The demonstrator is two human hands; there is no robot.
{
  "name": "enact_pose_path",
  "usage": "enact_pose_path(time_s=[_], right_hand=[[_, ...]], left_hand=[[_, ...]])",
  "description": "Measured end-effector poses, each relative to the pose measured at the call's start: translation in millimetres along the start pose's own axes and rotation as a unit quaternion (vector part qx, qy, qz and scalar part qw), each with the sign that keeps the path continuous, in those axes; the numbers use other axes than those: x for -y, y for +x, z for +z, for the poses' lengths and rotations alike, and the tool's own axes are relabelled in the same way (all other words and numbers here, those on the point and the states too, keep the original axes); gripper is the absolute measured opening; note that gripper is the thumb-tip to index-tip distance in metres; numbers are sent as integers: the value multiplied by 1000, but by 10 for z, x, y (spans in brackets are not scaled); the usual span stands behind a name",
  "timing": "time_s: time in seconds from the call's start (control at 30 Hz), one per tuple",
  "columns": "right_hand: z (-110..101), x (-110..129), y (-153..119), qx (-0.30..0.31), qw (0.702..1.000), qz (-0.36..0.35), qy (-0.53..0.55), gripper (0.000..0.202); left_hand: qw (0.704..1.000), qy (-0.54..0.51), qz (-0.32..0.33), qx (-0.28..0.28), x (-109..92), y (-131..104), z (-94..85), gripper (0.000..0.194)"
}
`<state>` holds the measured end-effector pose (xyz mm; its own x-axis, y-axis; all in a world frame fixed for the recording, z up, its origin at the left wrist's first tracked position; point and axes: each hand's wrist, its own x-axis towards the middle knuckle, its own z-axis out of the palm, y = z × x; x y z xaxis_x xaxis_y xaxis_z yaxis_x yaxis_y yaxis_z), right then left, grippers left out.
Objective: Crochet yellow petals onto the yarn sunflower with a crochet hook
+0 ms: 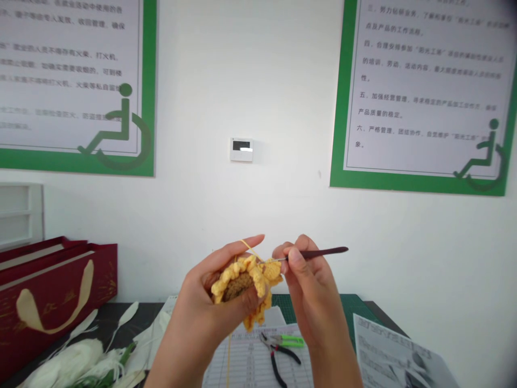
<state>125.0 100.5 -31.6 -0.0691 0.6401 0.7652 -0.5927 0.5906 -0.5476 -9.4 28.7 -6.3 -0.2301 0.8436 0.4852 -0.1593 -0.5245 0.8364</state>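
Observation:
My left hand [218, 296] holds a crocheted flower [238, 283] with yellow ruffled petals and a brown centre, its thumb pressed on the front. Yellow yarn runs over the raised left index finger to the flower's upper edge, and a strand hangs below. In my right hand [309, 275] is a crochet hook [323, 252] with a dark handle, pinched between thumb and fingers. Its thin metal shaft points left and meets the petals at the flower's right side.
Pliers [278, 358] and a green-handled tool [291, 340] lie on printed sheets [246, 350] over a green mat [351, 304]. White yarn and leaf-like pieces [68, 364] sit at left, beside red gift bags [52, 302]. Another printed page [388, 350] is at right.

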Motion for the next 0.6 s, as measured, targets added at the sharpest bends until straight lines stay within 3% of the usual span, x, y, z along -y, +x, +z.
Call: enact_pose_path(time_s=[0.07,0.13,0.17,0.2,0.27,0.3,0.33,0.37,0.43,0.5,0.6], right_hand=[[12,-22,3,-2,998,-55,-21,24],[0,-19,-5,-19,979,-167,-119,13],[-18,-10,-12,-24,949,-240,-201,9],[-44,1,-21,-30,901,-317,-294,12],[-103,18,-34,-45,771,-454,-444,24],[-128,20,-34,-57,724,-498,-474,27],[-144,17,-30,-70,709,-524,-467,27],[-148,12,-20,-79,728,-530,-428,22],[-117,1,11,-74,817,-486,-301,10],[-49,3,34,-65,892,-411,-178,7],[57,39,16,-65,934,-341,-80,11]], left_hand=[[1000,-10,0,-12,1,-14,21,55],[999,-21,0,-27,4,-30,56,55],[999,-23,3,-36,8,-38,76,53],[999,-28,5,-43,11,-46,97,51],[998,-56,-15,-33,17,-57,134,51],[996,-79,-41,-14,19,-60,148,55],[992,-106,-74,10,20,-61,157,59],[985,-131,-110,36,21,-60,162,64],[972,-162,-155,75,23,-53,161,70],[969,-169,-156,93,27,-43,152,73],[973,-163,-127,107,39,-27,132,72]])
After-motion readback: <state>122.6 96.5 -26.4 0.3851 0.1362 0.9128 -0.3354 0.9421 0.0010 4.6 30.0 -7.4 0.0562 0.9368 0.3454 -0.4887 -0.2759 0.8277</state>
